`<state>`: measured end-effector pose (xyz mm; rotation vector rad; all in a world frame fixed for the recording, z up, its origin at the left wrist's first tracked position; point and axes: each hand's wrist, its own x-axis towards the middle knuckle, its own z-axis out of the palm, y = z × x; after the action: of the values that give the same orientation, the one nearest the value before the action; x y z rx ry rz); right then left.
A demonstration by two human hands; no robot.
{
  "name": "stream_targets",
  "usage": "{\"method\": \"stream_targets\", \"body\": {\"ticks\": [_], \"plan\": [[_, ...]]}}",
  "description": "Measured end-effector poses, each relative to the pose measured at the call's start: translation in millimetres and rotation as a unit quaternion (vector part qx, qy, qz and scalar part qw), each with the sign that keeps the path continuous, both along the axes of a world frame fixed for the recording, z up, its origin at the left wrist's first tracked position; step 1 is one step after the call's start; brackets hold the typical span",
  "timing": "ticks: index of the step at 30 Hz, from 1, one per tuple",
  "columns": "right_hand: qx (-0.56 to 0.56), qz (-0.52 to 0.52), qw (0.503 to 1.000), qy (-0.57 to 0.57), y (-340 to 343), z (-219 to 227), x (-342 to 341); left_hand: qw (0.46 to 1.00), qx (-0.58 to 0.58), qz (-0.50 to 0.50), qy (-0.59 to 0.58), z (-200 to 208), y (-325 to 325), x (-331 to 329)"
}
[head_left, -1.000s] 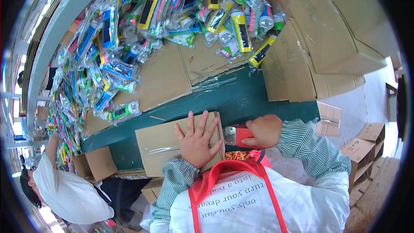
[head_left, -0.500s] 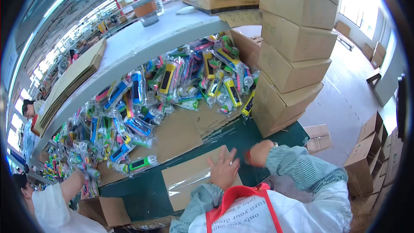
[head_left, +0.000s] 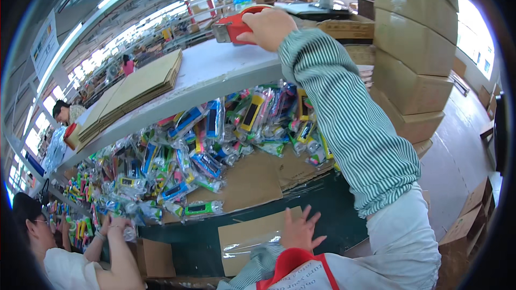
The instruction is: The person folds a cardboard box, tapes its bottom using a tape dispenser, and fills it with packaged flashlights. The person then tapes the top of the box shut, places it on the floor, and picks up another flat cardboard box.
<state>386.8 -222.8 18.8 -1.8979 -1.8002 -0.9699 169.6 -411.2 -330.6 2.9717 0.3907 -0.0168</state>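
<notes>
My right hand is up at the white shelf, its fingers wrapped round a red tape dispenser with a metal front end. Below, my left hand lies with spread fingers at the right edge of a flat-topped cardboard box. A strip of shiny clear tape runs across that cardboard. Beyond it is a big heap of bagged items in yellow, blue, green and pink, each in clear plastic.
The white shelf spans above the heap, carrying folded cardboard sheets. At right rises a tall stack of cartons. A co-worker works at lower left beside an open carton. The table is dark green.
My right hand has gone from beside the cardboard up to the shelf and now grips the tape dispenser. My left hand stays at the cardboard. The view has tilted up and left.
</notes>
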Motion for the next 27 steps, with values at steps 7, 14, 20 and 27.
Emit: {"method": "stream_targets", "body": {"ticks": [7, 14, 20, 27], "plan": [[0.127, 0.016, 0.991, 0.048, 27, -58, 32, 0.892, 0.03, 0.439, -0.109, 16, 89, -147], [-0.109, 0.205, 0.79, 0.567, -177, -304, -32, 0.643, -0.567, 0.444, -0.263, -112, 69, -242], [-0.108, 0.144, 0.561, 0.808, -253, -378, -72, 0.932, -0.265, 0.234, -0.079, -142, 68, -219], [0.069, 0.381, 0.381, 0.84, -238, -334, -30, 0.537, -0.633, 0.156, -0.535, -14, 89, -159]]}}
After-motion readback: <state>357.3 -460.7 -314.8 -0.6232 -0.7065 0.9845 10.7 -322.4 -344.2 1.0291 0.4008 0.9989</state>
